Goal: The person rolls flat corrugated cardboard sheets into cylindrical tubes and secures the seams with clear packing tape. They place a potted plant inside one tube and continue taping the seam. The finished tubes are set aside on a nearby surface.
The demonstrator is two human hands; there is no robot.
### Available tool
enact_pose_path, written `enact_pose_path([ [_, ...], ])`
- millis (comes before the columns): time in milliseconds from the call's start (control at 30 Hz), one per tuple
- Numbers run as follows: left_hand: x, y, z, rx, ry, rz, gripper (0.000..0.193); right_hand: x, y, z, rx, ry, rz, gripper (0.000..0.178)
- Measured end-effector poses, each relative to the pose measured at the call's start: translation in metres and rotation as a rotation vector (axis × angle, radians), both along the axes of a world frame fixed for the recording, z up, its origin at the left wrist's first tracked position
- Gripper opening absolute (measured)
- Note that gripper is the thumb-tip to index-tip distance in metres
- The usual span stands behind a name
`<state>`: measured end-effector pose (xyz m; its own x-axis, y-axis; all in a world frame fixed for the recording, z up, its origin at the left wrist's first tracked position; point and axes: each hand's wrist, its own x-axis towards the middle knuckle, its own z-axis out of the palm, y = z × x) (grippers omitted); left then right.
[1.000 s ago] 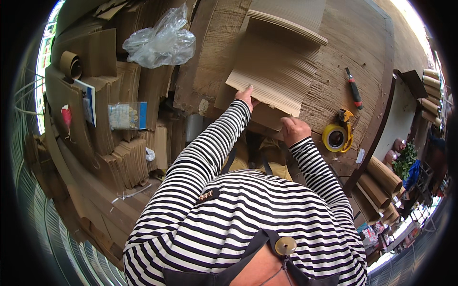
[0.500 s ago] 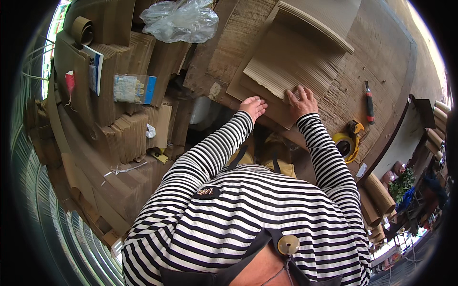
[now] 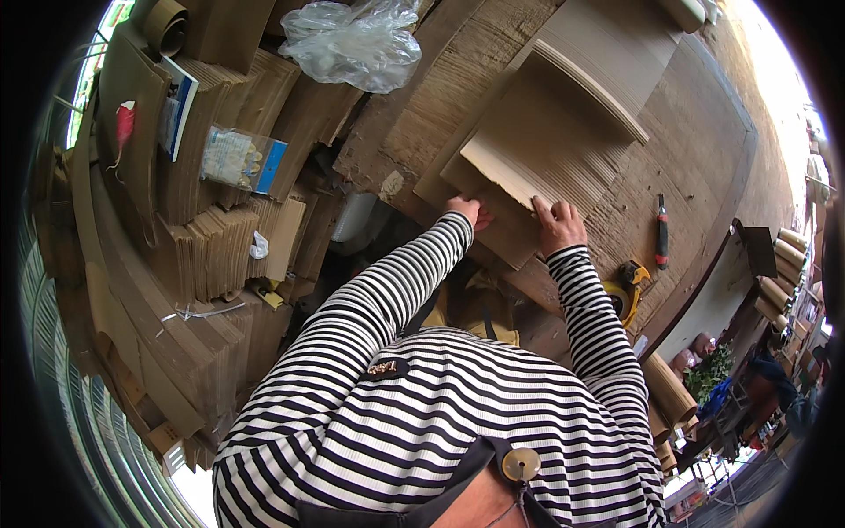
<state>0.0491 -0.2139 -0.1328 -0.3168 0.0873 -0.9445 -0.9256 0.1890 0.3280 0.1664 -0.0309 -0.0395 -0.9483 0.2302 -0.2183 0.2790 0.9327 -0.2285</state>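
A stack of brown cardboard sheets (image 3: pixel 563 123) lies on the worn wooden table ahead of me, its near edge lifted and bowed. My right hand (image 3: pixel 562 227) pinches the near right corner of the lifted cardboard. Beneath that raised edge, a flat cardboard sheet (image 3: pixel 506 229) rests at the table's near edge. Over this sheet's left part is my left hand (image 3: pixel 468 211), fingers curled in; what they hold, if anything, I cannot make out.
To the right on the table (image 3: pixel 695 132) lie a red-and-black handled tool (image 3: pixel 662 233) and a yellow tape dispenser (image 3: pixel 627 290). A clear plastic bag (image 3: pixel 352 44) sits at the upper left. Packed cardboard stacks (image 3: pixel 220 246) stand on my left; cardboard rolls (image 3: pixel 669 387) are at right.
My right hand has gone from lying on the stack's edge to pinching and lifting its corner. My left hand has moved in over the lower sheet, fingers curling. The view has shifted slightly.
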Motion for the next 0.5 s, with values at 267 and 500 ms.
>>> enact_pose_path([
  [267, 0.010, -0.046, -0.028, 0.086, -0.102, 0.024, 0.020, 0.040, 0.044, 0.073, 0.118, 0.545, -0.130, 0.044],
  [500, 0.012, -0.043, 0.001, 0.011, 0.000, -0.037, 0.026, 0.070, 0.138, 0.163, 0.474, 0.848, -0.329, 0.043],
])
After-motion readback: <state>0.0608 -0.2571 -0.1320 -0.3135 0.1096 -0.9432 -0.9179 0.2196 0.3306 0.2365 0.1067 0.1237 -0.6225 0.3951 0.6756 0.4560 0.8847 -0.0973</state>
